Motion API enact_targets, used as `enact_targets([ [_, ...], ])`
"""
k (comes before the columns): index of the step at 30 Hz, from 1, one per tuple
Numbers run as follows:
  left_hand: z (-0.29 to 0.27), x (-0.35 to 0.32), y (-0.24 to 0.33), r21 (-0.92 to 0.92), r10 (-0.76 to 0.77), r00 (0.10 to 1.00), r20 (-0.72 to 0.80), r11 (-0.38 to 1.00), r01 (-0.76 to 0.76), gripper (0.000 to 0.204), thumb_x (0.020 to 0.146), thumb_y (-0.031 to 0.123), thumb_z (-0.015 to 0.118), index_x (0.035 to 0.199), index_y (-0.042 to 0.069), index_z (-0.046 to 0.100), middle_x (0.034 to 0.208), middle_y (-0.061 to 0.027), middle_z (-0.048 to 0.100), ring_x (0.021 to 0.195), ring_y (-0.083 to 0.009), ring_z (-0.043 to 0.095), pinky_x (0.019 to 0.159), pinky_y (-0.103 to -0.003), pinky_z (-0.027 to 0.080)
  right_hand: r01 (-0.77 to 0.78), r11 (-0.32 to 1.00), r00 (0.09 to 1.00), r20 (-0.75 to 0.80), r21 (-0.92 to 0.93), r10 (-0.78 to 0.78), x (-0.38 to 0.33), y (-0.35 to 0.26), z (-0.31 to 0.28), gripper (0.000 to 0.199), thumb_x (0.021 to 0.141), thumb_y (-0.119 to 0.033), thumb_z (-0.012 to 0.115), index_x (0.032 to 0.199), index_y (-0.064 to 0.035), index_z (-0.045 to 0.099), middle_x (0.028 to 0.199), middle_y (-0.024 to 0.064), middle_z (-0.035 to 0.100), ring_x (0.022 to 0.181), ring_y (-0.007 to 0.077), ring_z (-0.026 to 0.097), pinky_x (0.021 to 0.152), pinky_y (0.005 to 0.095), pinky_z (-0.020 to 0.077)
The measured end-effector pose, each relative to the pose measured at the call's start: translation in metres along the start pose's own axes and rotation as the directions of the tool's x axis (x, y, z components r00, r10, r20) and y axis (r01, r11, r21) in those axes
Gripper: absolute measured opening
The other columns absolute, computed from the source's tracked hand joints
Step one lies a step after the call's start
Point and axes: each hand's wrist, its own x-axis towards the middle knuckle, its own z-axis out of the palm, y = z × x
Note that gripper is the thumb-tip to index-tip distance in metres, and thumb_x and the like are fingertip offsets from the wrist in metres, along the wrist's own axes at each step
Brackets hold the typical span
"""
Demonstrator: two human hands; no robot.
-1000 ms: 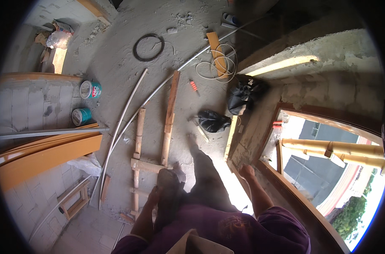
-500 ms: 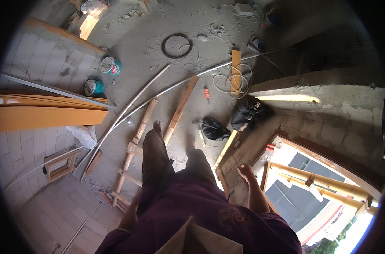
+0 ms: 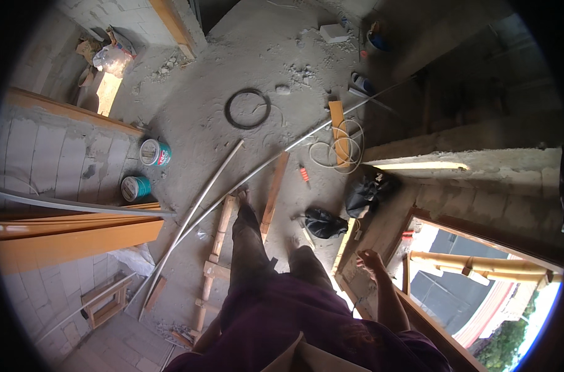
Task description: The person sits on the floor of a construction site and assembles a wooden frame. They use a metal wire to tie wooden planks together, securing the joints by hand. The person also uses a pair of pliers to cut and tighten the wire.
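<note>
The right hand point(image 3: 370, 260) hangs loosely curled and empty beside the wooden window frame point(image 3: 362, 297). The left hand is out of view. A black bag point(image 3: 324, 223) lies near, a wooden plank point(image 3: 274, 195) farther off.

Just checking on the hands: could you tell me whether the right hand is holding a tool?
No, the right hand is empty, fingers loosely curled beside the window opening.

Purple shirt, dark trousers, bare forearm.

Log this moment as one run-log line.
right hand: empty, fingers loose, beside window sill | left hand: out of view | nearest: black bag on floor | stance: walking, foot by wooden plank
</note>
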Motion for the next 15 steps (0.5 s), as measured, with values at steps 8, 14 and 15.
enact_targets([
  [8,-0.143,-0.034,0.067,0.049,-0.044,0.999,-0.016,0.998,0.044,0.066,0.084,0.05,0.066,0.12,-0.005,0.057,0.101,-0.0195,0.066,0.092,-0.0259,0.064,0.076,-0.038,0.05,0.137,0.975,0.99,0.065,-0.177,-0.127,0.029,-0.084,0.076,0.036,0.089,-0.031,0.065,0.105,0.0016,0.061,0.088,0.0136,0.068,0.076,0.0227,0.067,0.069,0.0355,0.0528],
  [14,-0.238,-0.068,0.12,0.116,-0.079,0.996,-0.03,0.99,0.082,0.067,0.084,0.05,0.066,0.12,-0.005,0.056,0.102,-0.0197,0.066,0.093,-0.0262,0.064,0.077,-0.038,0.05,0.133,0.903,0.905,-0.322,-0.407,-0.279,0.034,-0.184,0.067,0.036,0.086,-0.036,0.064,0.102,-0.0036,0.066,0.094,0.0163,0.072,0.089,0.0297,0.069,0.08,0.0397,0.0532],
  [15,-0.255,-0.075,0.134,0.132,-0.088,0.995,-0.041,0.987,0.093,0.067,0.084,0.05,0.066,0.121,-0.005,0.056,0.102,-0.0197,0.066,0.093,-0.0262,0.064,0.077,-0.038,0.05,0.077,0.918,0.882,-0.403,-0.389,-0.245,0.043,-0.188,0.057,0.036,0.085,-0.036,0.063,0.102,-0.004,0.066,0.093,0.0159,0.072,0.088,0.0297,0.069,0.079,0.0396,0.0533],
])
